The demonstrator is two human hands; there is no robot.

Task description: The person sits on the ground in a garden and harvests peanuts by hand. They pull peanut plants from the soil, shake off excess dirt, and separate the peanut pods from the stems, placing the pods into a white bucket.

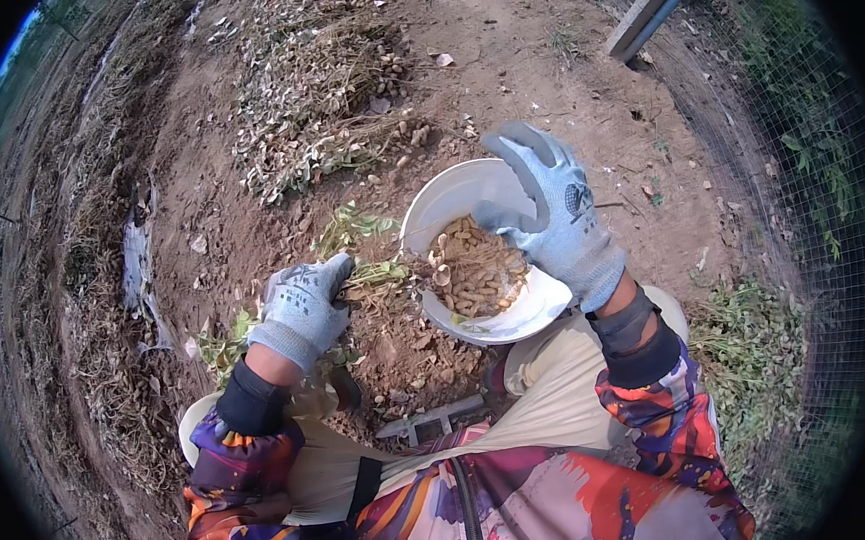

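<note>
A white plastic bucket (pixel 548 303) stands on the soil before me, with many unshelled peanuts (pixel 475 286) inside. My left hand (pixel 303 301), in a light blue and grey glove, grips the stems of a peanut plant (pixel 376 275). The plant's root end, with some pods, reaches over the bucket's left rim. Leaves of the plant show on both sides of that hand. My right hand (pixel 553 216), gloved alike, is over the bucket's right side with fingers and thumb spread apart and nothing between them.
Pulled peanut plants with pods (pixel 315 90) lie heaped beyond the bucket. A post (pixel 655 6) and wire mesh fence (pixel 806 131) run along the right, with green foliage (pixel 755 368) at lower right. Plastic film (pixel 137 268) lies on the left. A grey grid-like frame (pixel 435 418) is between my feet.
</note>
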